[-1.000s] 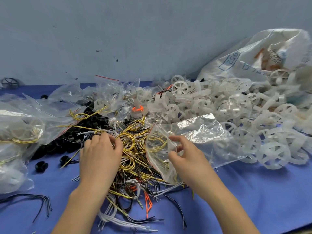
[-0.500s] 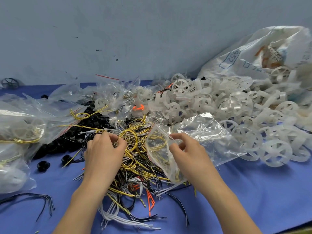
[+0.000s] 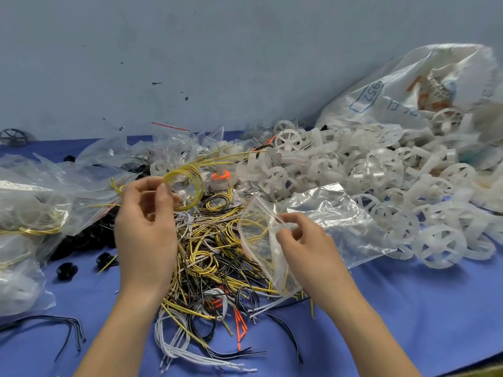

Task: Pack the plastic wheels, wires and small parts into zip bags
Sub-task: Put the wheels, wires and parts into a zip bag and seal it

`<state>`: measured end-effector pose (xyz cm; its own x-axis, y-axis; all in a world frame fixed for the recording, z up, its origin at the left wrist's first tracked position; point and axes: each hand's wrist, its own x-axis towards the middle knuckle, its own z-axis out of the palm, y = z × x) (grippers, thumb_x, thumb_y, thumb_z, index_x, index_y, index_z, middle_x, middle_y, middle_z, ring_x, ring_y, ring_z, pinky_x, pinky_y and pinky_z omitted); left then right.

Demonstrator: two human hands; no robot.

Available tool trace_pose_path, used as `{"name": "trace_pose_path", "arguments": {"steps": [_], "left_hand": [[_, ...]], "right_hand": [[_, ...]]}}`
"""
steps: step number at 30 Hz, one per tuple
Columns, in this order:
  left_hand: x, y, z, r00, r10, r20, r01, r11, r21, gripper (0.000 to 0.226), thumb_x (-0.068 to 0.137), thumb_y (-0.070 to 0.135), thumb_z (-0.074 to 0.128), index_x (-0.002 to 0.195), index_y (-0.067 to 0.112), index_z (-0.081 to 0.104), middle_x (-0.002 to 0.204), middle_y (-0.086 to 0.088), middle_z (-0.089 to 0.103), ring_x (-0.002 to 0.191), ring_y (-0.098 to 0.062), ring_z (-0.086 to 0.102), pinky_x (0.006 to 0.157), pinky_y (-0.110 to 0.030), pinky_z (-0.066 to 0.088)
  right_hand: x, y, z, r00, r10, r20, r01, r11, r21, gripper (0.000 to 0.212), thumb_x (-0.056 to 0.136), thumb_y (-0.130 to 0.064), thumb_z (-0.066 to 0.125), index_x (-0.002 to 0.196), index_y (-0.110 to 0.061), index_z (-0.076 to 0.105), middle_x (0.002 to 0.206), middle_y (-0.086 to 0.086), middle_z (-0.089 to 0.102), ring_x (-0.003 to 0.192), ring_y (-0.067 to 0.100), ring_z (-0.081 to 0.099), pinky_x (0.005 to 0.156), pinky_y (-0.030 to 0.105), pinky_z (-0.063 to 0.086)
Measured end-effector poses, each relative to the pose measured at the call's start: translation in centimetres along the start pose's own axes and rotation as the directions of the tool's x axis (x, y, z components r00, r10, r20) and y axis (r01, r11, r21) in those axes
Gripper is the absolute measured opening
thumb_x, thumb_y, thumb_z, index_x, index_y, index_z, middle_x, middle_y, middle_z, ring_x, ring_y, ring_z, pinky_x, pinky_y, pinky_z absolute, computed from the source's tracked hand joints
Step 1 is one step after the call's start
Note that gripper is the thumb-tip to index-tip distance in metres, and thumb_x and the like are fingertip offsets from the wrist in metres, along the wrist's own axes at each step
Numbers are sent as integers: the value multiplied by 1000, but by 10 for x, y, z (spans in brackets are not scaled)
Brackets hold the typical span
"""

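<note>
yellow wire coil (image 3: 202, 186) | pinched, left fingers (image 3: 163, 189) | zip bag (image 3: 326, 213) | pinched, right fingers (image 3: 288, 217)

Left hand (image 3: 144, 235) and right hand (image 3: 307, 248) are seen bare; forearms (image 3: 117, 336) are left uncovered to the near edge; nails (image 3: 163, 189) are kept short.

glossy clear plastic zip bag (image 3: 313, 213), translucent plastic wheels (image 3: 438, 248)

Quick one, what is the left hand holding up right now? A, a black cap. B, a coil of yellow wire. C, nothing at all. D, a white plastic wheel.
B: the left hand pinches a yellow wire coil above the wire pile, while the right hand holds the zip bag by its mouth.
</note>
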<state>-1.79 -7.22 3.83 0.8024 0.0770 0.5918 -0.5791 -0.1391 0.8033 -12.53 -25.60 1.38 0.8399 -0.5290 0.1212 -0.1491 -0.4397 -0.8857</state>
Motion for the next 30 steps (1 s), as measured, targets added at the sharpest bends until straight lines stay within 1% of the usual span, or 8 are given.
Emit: {"name": "trace_pose_path", "arguments": {"steps": [3,5,9,12,17,20,25,30], "left_hand": [[11,9,-8,996,-84,1,81,950,-303,5,94,44,58,93,43,63,74,10,64,64,-11,61,61,-28,56],[15,10,-16,960,-192,206,266,860,-437,10,90,39,58,92,39,68,70,9,60,57,-8,57,55,-22,54],[11,5,-31,661,-197,724,384,918,-101,24,87,31,57,104,28,73,77,2,61,60,-7,53,47,-21,44],[2,12,-25,430,-252,867,306,944,123,22,89,28,59,105,34,74,86,1,72,62,-6,55,47,-19,42],[-10,19,7,577,-315,753,219,948,230,15,93,20,63,96,30,73,84,4,75,40,-9,42,37,-14,32],[-12,20,16,619,-418,665,422,891,168,13,95,13,60,98,17,72,81,-4,75,41,-10,49,36,-17,38],[-18,19,28,506,-564,653,754,657,-16,19,96,-2,52,109,2,64,92,-16,75,73,-17,72,60,-23,57],[-40,12,49,589,-471,657,581,811,60,36,92,-9,45,115,10,65,105,-9,73,95,-21,70,90,-40,57]], "right_hand": [[0,-1,0,1000,-15,-20,15,1000,3,20,93,-31,48,104,-46,55,70,-26,59,57,-1,53,57,29,42],[1,-2,-1,999,-31,-33,32,999,12,20,93,-32,48,105,-45,56,77,-27,60,58,0,53,59,29,43],[1,-2,-2,998,-53,-24,54,998,24,20,93,-33,49,107,-44,59,79,-25,59,58,0,53,57,27,44],[0,-2,-1,997,-81,6,81,997,-10,20,93,-33,50,105,-44,60,75,-28,59,58,0,53,49,15,39],[-4,-5,7,976,-203,80,209,975,-77,23,93,-29,54,110,-40,62,75,-15,60,58,2,52,53,16,39],[-6,-5,10,958,-264,114,282,938,-202,27,92,-30,53,116,-39,62,71,-19,51,69,-3,51,64,21,37],[-6,-6,11,937,-339,88,349,895,-279,28,93,-31,52,120,-37,59,79,-27,42,69,-4,46,72,30,44],[-6,-6,13,931,-359,68,362,880,-308,27,92,-34,51,118,-38,59,83,-24,43,77,3,45,74,33,46]]}}
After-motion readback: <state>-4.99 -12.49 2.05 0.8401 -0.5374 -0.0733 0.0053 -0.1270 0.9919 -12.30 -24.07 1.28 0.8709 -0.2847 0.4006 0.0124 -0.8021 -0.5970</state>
